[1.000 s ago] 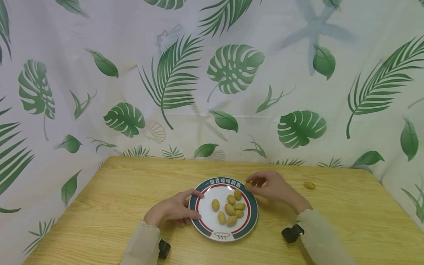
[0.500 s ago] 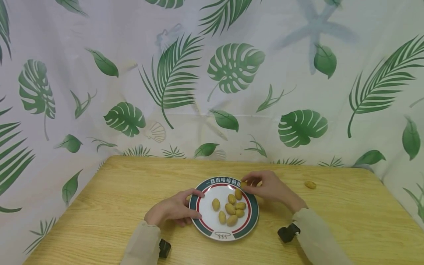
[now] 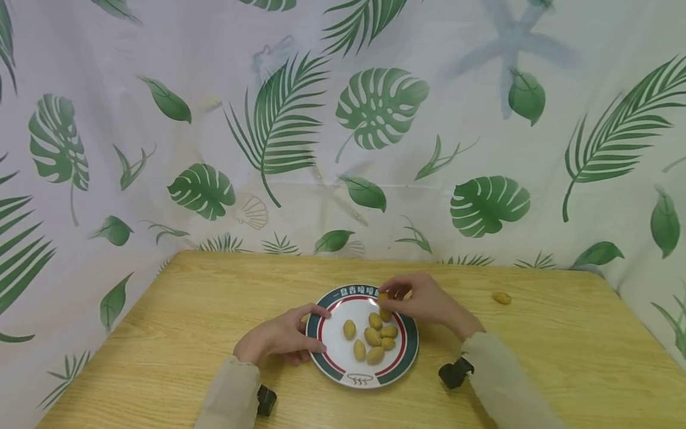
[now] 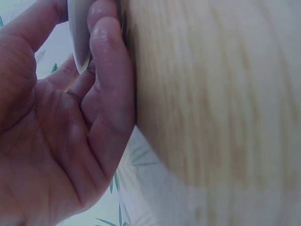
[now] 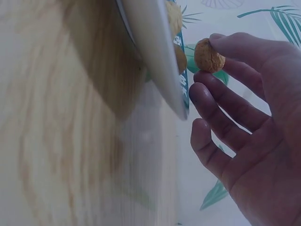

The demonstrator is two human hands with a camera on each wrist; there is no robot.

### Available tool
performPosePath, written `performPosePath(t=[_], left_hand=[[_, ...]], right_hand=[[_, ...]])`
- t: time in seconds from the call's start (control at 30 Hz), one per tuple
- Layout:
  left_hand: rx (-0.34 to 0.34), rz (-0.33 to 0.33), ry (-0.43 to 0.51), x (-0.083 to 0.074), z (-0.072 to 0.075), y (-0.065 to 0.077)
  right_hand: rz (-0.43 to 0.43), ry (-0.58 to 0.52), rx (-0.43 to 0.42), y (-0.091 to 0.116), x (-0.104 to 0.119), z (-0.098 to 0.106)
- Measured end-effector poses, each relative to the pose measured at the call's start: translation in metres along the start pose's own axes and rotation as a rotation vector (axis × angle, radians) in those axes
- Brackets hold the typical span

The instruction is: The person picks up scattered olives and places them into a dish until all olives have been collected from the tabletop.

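Observation:
A white plate [image 3: 340,348] with a dark teal border and a red ring rests on the wooden table, several wrinkled yellow-brown oval pieces [image 3: 371,337] lying on it. They look like nuts or dried fruit; the exact kind is unclear. My left hand [image 3: 281,335] grips the plate's left rim, thumb and index finger on top. In the left wrist view, its other fingers curl beside and under the plate [image 4: 80,35]. Over the far right rim, my right hand [image 3: 420,298] pinches one wrinkled oval piece [image 5: 208,56] between thumb and fingertips, apart from the plate.
One more oval piece [image 3: 501,298] lies alone on the table [image 3: 536,357], to the right of the plate. A leaf-patterned cloth [image 3: 300,137] hangs behind and beside the table. Black wrist cameras [image 3: 455,373] are strapped at both sleeves.
My right hand has moved left with the pinched oval piece, from beside the plate's right rim to over its far right edge. The left hand and plate have hardly moved.

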State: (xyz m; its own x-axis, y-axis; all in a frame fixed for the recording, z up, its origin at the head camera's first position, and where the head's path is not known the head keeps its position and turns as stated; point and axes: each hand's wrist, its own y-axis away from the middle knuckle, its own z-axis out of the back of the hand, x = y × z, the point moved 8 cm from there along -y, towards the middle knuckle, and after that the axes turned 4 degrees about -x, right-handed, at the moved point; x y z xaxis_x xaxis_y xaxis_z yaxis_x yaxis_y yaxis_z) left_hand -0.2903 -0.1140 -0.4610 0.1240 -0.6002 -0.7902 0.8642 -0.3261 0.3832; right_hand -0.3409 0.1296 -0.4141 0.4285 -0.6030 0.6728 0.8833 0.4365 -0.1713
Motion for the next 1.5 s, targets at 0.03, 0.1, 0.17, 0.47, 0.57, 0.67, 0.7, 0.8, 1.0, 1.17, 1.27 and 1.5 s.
performPosePath(t=[0.03,0.1,0.17,0.47,0.57,0.67,0.7,0.8,1.0,1.17,1.27,1.5], left_hand=[[0.001,0.001,0.001,0.0,0.0,0.0],[0.004,0.001,0.003,0.0,0.0,0.001],[0.004,0.001,0.003,0.0,-0.001,0.001],[-0.004,-0.006,-0.005,-0.001,0.0,0.0],[-0.003,-0.005,-0.004,0.0,0.0,0.0],[0.0,-0.002,-0.002,0.0,0.0,-0.001],[0.0,0.0,0.0,0.0,0.0,-0.001],[0.002,0.005,0.006,0.0,0.0,-0.001],[0.008,0.001,0.004,0.001,0.0,-0.001],[0.008,0.0,0.006,0.0,0.0,-0.001],[0.006,0.001,0.003,0.0,0.0,-0.001],[0.001,0.0,-0.008,0.001,0.0,-0.002]], right_hand=[[0.005,-0.001,0.003,-0.001,0.001,-0.001],[0.017,-0.001,0.011,-0.002,0.002,-0.004],[0.023,0.002,0.015,-0.003,0.004,-0.006],[-0.021,0.019,0.022,-0.006,0.004,-0.013],[-0.033,0.03,0.028,-0.007,0.004,-0.014],[-0.036,0.037,0.04,-0.007,0.005,-0.016],[-0.037,0.039,0.044,-0.008,0.005,-0.016],[-0.033,0.044,0.053,-0.008,0.006,-0.017],[-0.027,0.049,0.063,-0.009,0.006,-0.019],[-0.045,0.048,0.058,-0.009,0.003,-0.019],[-0.054,0.048,0.04,-0.008,0.002,-0.018],[-0.059,0.041,0.003,-0.004,0.0,-0.012]])
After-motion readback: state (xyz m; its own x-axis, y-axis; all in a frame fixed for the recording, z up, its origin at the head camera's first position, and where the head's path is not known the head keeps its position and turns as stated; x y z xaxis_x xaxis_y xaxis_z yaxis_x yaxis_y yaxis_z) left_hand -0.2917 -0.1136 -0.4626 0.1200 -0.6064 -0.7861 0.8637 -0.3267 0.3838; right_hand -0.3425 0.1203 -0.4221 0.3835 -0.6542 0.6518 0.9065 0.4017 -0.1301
